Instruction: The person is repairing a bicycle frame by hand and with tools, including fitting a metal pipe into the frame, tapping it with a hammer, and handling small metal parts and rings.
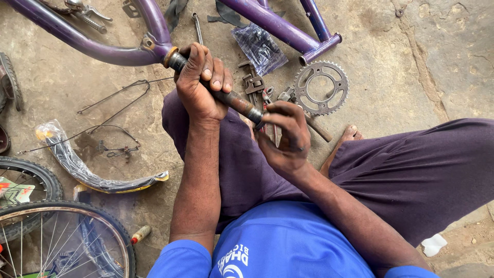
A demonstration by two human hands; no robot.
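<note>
Both hands point(203, 82) grip steerer tube point(226, 95), hiding its middle

Sprocket point(321, 87) right of frame point(103, 49) — wheel point(62, 242) nearer

Blue short-sleeved shirt, purple trousers

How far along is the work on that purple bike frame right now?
Done: the purple frame lies stripped, with the chainring and wheel off on the ground. In hand: the left hand grips a dark tube at the frame's end; the right hand pinches its lower tip. Left: the wrapped mudguard and loose tools lie unfitted.
</note>
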